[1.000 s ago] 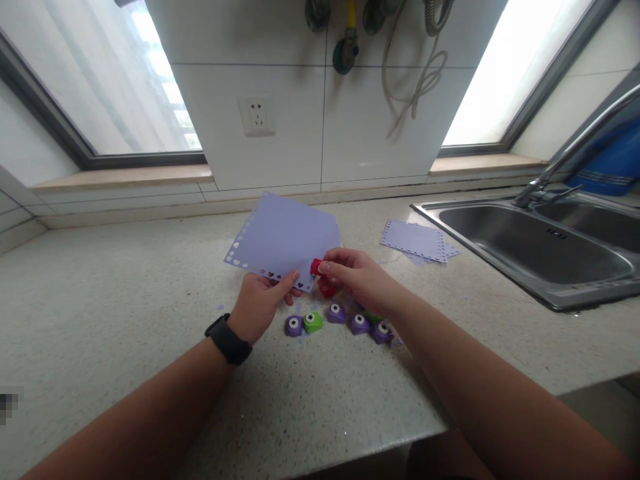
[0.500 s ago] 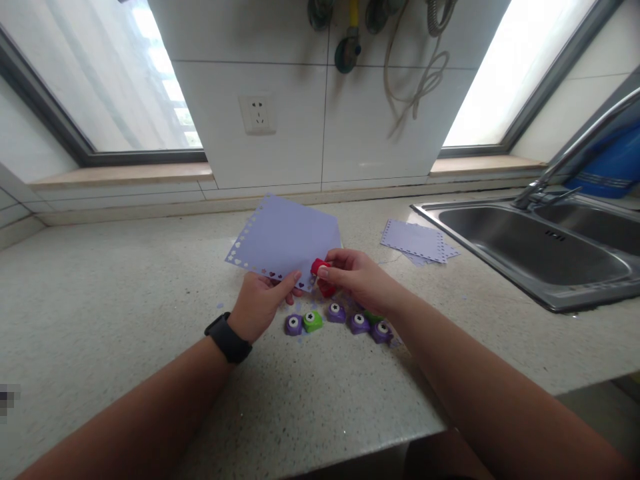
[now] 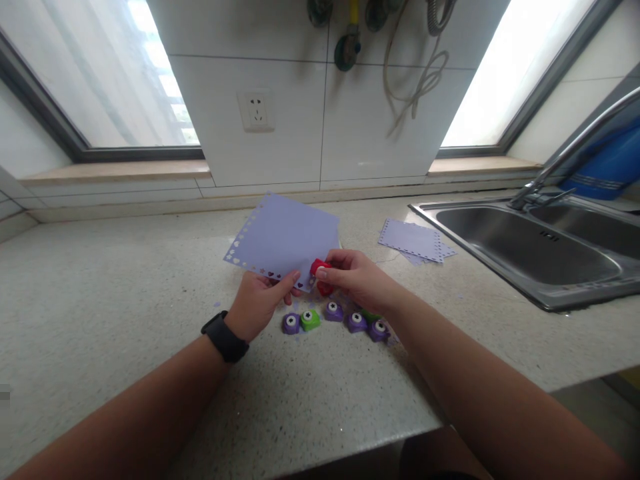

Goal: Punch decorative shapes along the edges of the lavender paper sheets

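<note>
My left hand (image 3: 267, 293) pinches the near edge of a lavender sheet of paper (image 3: 293, 233), thumb on top. Small shapes, hearts among them, are punched along the sheet's left and near edges. In my right hand (image 3: 353, 277) is a red craft punch (image 3: 323, 273), gripped between thumb and fingers at the sheet's near right corner. Whether the paper sits inside the punch's slot I cannot tell. Below the hands, several small punches lie on the counter: a green punch (image 3: 310, 319), a purple punch (image 3: 291, 323) and more purple ones. Another green one is partly hidden by my right wrist.
Punched lavender sheets (image 3: 413, 240) lie in a pile at the right, near a steel sink (image 3: 530, 293) with a faucet (image 3: 570, 147). Paper scraps dot the speckled counter (image 3: 150, 280). A wall socket (image 3: 257, 111) and pipes are at the back.
Both hands keep their hold on the paper and the red punch, with hardly any movement. The whole view has shifted slightly.
</note>
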`<state>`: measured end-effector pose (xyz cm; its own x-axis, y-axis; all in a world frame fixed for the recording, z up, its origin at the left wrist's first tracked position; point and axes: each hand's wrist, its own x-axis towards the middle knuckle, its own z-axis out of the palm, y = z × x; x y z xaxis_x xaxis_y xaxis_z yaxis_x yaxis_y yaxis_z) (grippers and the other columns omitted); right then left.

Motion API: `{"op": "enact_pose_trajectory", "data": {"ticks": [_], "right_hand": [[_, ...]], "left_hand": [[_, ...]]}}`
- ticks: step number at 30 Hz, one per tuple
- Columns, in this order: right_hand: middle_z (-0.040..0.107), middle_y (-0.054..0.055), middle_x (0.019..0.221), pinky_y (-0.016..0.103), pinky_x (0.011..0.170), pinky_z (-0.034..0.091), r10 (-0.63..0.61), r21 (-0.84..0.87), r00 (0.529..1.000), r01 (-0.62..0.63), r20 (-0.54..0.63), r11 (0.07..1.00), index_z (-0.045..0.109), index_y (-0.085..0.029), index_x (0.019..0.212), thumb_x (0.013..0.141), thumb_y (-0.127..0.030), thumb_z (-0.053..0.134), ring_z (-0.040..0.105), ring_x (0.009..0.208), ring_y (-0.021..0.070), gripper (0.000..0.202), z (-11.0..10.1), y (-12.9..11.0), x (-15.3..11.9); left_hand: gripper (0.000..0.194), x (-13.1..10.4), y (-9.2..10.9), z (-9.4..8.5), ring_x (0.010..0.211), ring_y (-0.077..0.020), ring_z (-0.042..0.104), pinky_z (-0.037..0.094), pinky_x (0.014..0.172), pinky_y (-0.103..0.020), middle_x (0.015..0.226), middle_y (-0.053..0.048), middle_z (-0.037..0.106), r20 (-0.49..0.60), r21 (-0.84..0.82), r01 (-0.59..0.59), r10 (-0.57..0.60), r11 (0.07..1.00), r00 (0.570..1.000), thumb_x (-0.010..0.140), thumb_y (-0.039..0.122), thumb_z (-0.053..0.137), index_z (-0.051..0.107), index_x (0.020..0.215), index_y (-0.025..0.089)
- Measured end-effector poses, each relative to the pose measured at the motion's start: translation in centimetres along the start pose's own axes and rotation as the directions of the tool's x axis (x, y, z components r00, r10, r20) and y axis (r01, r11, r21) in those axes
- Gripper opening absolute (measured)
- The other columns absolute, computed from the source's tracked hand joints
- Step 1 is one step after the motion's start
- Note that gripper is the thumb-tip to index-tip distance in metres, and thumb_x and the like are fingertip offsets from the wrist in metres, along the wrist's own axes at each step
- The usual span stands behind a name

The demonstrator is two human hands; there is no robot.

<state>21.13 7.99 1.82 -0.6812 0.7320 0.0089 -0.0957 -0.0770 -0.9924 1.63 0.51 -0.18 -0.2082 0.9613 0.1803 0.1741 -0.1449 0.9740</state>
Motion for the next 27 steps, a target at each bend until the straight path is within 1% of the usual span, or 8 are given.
{"op": "enact_pose_trajectory", "data": {"ticks": [6,13,18,22,27], "right_hand": [[0.066,0.001,0.073,0.029,0.06,0.043,0.005,-0.012,1.0,-0.005,0.001,1.0,0.07,-0.02,0.085,0.076,-0.041,0.084,0.055,0.062,0.0129,0.027,0.0,-0.2,-0.1],[0.066,0.001,0.077,0.029,0.062,0.045,-0.025,0.001,1.0,0.025,0.011,1.0,0.07,-0.02,0.088,0.075,-0.038,0.086,0.056,0.065,0.0129,0.027,-0.1,-0.1,-0.1],[0.065,0.0,0.077,0.027,0.058,0.044,-0.027,0.034,0.999,0.027,0.023,0.999,0.07,-0.018,0.093,0.07,-0.034,0.089,0.055,0.065,0.0119,0.033,0.0,-0.1,0.0],[0.064,-0.001,0.078,0.026,0.058,0.043,-0.051,0.038,0.997,0.049,0.055,0.998,0.071,-0.018,0.096,0.069,-0.029,0.09,0.054,0.064,0.0104,0.035,0.1,-0.3,-0.1],[0.064,-0.001,0.079,0.026,0.06,0.044,-0.063,0.04,0.995,0.06,0.083,0.997,0.071,-0.018,0.097,0.071,-0.029,0.088,0.054,0.065,0.01,0.034,0.0,-0.4,-0.1]], "left_hand": [[0.028,0.0,0.1,-0.1,0.049,-0.0146,0.062,0.052,0.054,-0.026,0.055,-0.003,0.07,-0.001,-0.014,-0.002,0.002,1.0,1.0,0.083,0.032,0.074,0.071,0.059,0.018],[0.03,0.0,0.2,0.1,0.048,-0.0145,0.061,0.052,0.052,-0.026,0.055,-0.003,0.07,0.003,-0.024,0.002,-0.002,1.0,1.0,0.083,0.034,0.074,0.07,0.058,0.017],[0.026,0.0,0.1,0.2,0.046,-0.013,0.059,0.05,0.049,-0.025,0.056,-0.003,0.07,0.025,-0.101,0.017,-0.014,0.995,1.0,0.082,0.035,0.075,0.071,0.066,0.015],[0.025,0.1,-0.4,0.2,0.046,-0.0119,0.058,0.048,0.048,-0.023,0.058,-0.002,0.071,0.036,-0.173,0.027,-0.021,0.985,0.999,0.082,0.037,0.077,0.071,0.072,0.015],[0.027,0.1,-1.0,0.0,0.05,-0.0115,0.06,0.05,0.052,-0.023,0.061,-0.002,0.072,0.049,-0.168,0.016,-0.008,0.986,0.999,0.084,0.038,0.077,0.072,0.073,0.015]]}}
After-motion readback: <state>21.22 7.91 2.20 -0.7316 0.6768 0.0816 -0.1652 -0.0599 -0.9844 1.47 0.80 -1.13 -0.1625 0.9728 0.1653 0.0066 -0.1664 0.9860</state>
